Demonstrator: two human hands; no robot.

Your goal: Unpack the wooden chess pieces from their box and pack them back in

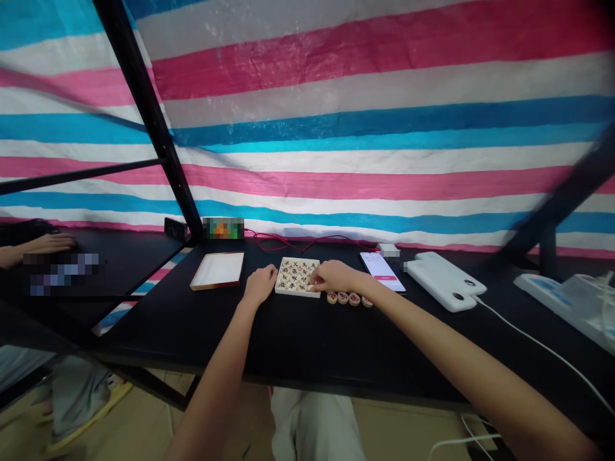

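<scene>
Evidently the small wooden discs in the box (pixel 297 276) are light, hard and stiff, with smooth faces that could slip, so each is probably best pinched across its edge between thumb and fingertip. The box, a shallow pale tray packed with marked round pieces, sits on the black desk (pixel 288 339) in the middle, towards the far edge. The left hand (pixel 260 285) rests loosely curled against the box's left side, touching it, seemingly steadying it; its fingers are together but hold nothing that I can make out. The right hand (pixel 331 276) lies at the box's right edge, fingertips drawn together over the pieces at the near right corner; whether a piece is actually gripped is too small to tell. Just near and right of that hand, four loose pieces (pixel 349 298) lie in a row on the desk. Left of the box lies its empty lid (pixel 218 270); to the right, a phone (pixel 382 271).
</scene>
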